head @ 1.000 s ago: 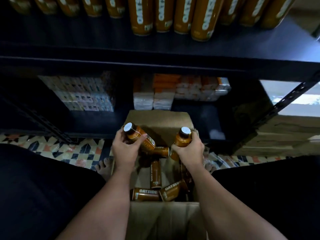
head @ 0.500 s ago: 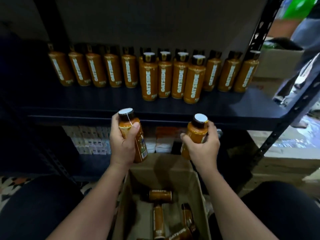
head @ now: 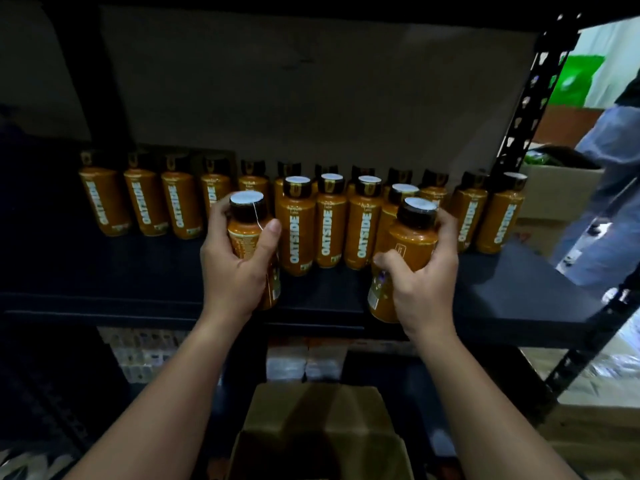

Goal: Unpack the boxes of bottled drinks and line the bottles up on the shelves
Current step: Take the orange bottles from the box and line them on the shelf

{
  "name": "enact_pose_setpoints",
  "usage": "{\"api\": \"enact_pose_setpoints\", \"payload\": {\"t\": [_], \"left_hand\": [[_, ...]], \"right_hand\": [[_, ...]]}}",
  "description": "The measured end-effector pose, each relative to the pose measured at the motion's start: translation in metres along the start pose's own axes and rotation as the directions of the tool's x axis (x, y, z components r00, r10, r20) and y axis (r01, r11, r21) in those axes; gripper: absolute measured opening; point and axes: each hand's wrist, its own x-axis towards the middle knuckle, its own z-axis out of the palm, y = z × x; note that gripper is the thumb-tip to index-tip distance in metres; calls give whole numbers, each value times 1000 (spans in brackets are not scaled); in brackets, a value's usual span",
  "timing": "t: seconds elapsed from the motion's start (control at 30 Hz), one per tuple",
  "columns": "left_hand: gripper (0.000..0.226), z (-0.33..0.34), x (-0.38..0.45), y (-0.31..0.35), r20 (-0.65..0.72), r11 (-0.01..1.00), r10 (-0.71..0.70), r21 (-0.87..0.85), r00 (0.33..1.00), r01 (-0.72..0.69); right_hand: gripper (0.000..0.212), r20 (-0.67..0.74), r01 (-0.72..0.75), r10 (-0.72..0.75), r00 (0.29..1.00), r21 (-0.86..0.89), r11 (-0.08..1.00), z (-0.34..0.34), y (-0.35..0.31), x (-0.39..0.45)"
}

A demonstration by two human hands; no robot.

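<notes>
Bottles of an orange oat drink, each with a dark cap and a pale round seal, fill both hands of a person facing a dark metal shelf point(head: 512, 289). One bottle point(head: 247, 233) is gripped upright by the left hand point(head: 232, 271), fingers wrapped round its far side and thumb across the front, with a thin white thread hanging from its cap. A second bottle point(head: 410, 244) is grasped by the right hand point(head: 420, 285), thumb laid over the label and fingers curled behind, the bottle tilted slightly. Both are held above the front edge of the shelf, just before the stock already standing there. On the shelf a back row of bottles point(head: 145, 202) runs nearly its whole width, their labels reading OATSIDE, and a shorter front row point(head: 329, 225) of four stands between the two raised bottles. Below, near the person's forearms, sits an open cardboard box point(head: 311, 410), its flaps up and its contents out of sight. Pale stacked packs point(head: 304, 362) lie on a lower shelf. A black perforated upright point(head: 530, 105) frames the right side, with another person's light sleeve point(head: 609, 168) beyond it.
</notes>
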Motion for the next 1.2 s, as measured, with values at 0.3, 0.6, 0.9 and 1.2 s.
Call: {"api": "enact_pose_setpoints", "payload": {"t": [0.3, 0.6, 0.9, 1.2], "left_hand": [[53, 1, 10, -22, 17, 998, -56, -32, 998, 57], [87, -37, 10, -32, 278, 974, -115, -159, 954, 164], [88, -37, 6, -35, 233, 984, -151, -61, 961, 169], [89, -44, 7, -32, 333, 975, -179, -66, 926, 212]], "right_hand": [[66, 130, -9, 0, 992, 70, 997, 6, 31, 3], [86, 166, -58, 73, 983, -93, 994, -3, 31, -8], [67, 234, -128, 164, 958, -161, 979, -6, 33, -14], [89, 149, -75, 115, 982, -251, 965, -10, 34, -21]]}}
